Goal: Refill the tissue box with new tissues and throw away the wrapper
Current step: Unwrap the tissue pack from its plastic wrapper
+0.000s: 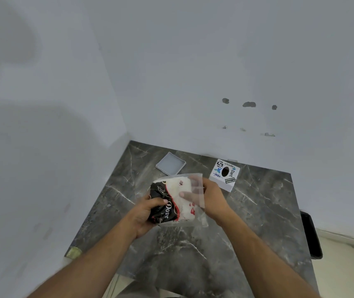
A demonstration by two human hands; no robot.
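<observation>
I hold a plastic tissue pack (173, 201) with a black, red and white print above the marble table (257, 214). My left hand (145, 214) grips its black left end. My right hand (209, 196) has its fingers inside the clear open end of the wrapper (195, 179), touching the white tissues. The white tissue box (225, 174), covered in stickers with an oval hole on top, stands on the table behind my right hand. Its flat white lid or base (171, 163) lies apart at the back, to the left of the box.
Two white walls meet in a corner behind the table. A black bin (311, 235) stands on the floor by the table's right edge. A small yellowish scrap (74, 252) sits at the table's front left corner.
</observation>
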